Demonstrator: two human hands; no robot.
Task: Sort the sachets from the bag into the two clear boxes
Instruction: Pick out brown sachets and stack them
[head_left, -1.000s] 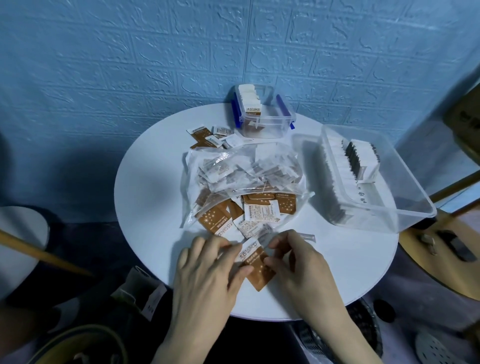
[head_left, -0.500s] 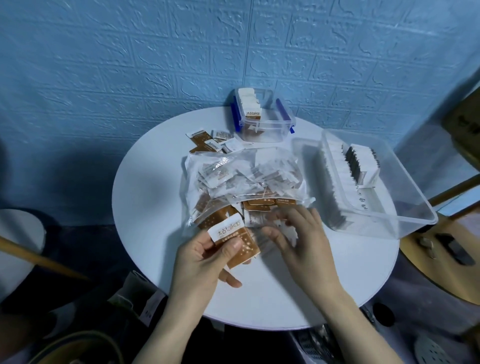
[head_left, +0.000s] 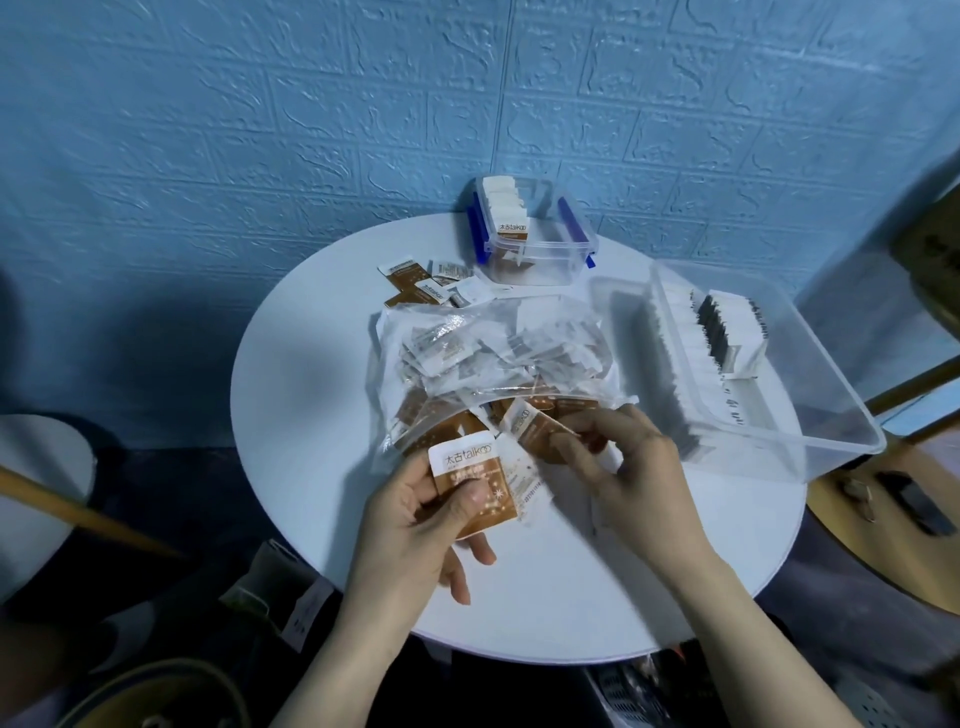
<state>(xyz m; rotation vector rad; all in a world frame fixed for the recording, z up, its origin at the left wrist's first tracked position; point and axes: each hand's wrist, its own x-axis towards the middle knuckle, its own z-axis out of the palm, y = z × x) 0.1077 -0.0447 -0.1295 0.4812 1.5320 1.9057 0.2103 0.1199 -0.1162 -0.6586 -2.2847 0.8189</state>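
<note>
A clear plastic bag (head_left: 493, 358) full of white and brown sachets lies in the middle of the round white table (head_left: 311, 415), its mouth facing me. My left hand (head_left: 415, 525) holds a small stack of brown sachets (head_left: 475, 480), thumb on top, just below the bag's mouth. My right hand (head_left: 634, 467) pinches another brown sachet (head_left: 535, 428) at the bag's mouth. The small clear box (head_left: 535, 239) with blue clips at the back holds brown sachets on edge. The large clear box (head_left: 769, 374) on the right holds a row of white sachets.
A few loose sachets (head_left: 426, 283) lie on the table between the bag and the small box. A blue textured wall rises right behind the table. A wooden chair (head_left: 893, 499) stands at the right, and another round surface (head_left: 36, 499) at the left.
My left hand lifted the brown sachets off the table and holds them up. My right hand moved up to the bag's mouth and took hold of another brown sachet.
</note>
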